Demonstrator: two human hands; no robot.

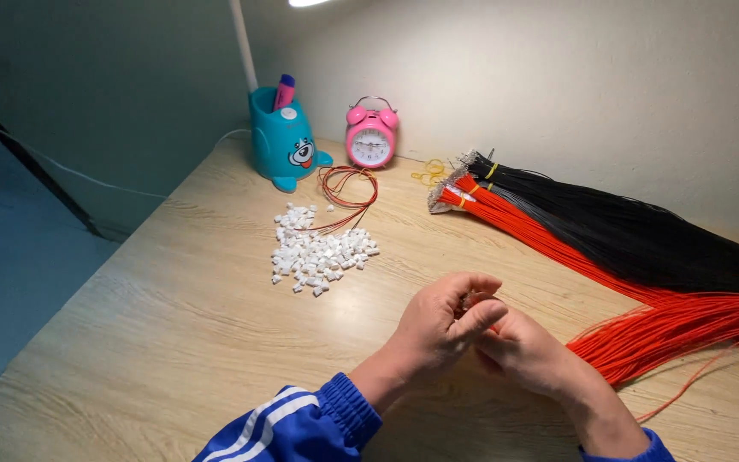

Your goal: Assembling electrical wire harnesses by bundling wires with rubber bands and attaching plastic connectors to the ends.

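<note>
- Leftmost, a teal cartoon pen holder stands at the back edge of the wooden table, behind and to the left of the heap of white connector housings; a pink marker sticks up from it, parked clear of the working area.
- Next, the heap itself lies loose and spread, likely so that single pieces can be picked off easily.
- Behind the heap, a small coil of red wires touches its far edge, and a pink alarm clock stands further back by the wall.
- Nearer the camera, to the right of the heap, the left hand and right hand are pressed together, fingertips meeting in a pinch over something tiny; what it is cannot be told.
- Well right of the heap, bundles of red wires and black wires lie fanned out, their terminal ends banded and pointing towards the heap, within the right hand's reach.
</note>
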